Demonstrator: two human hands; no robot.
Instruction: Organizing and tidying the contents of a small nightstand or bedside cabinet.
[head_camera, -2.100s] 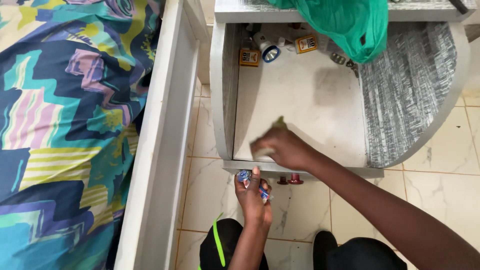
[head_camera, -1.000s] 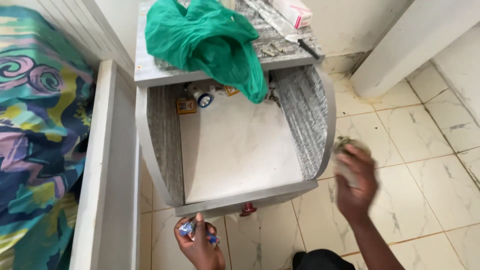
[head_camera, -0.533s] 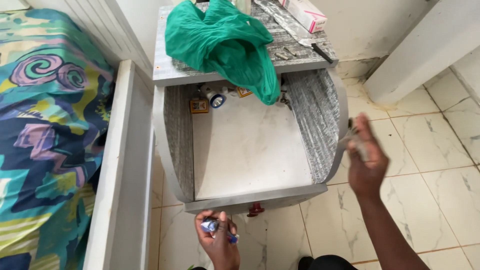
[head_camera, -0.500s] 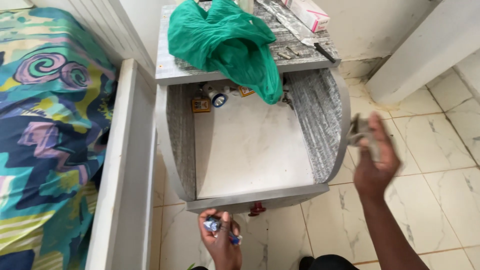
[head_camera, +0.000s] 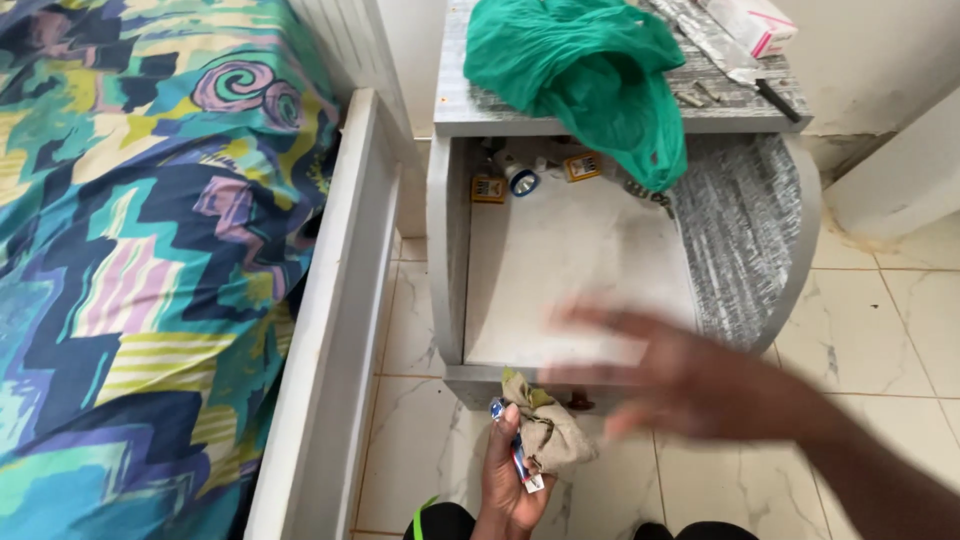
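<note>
The left hand is gripping a crumpled beige cloth together with small blue-and-red wrapped packets, its fingers curling around them just below the front panel of the open drawer. The right hand is hovering blurred and spread open just right of the cloth, holding nothing. Beyond the fingers, a small torch and little yellow boxes are lying at the drawer's back. A green cloth is draping over the nightstand top. Left of the hands a patterned bedspread is covering the bed.
</note>
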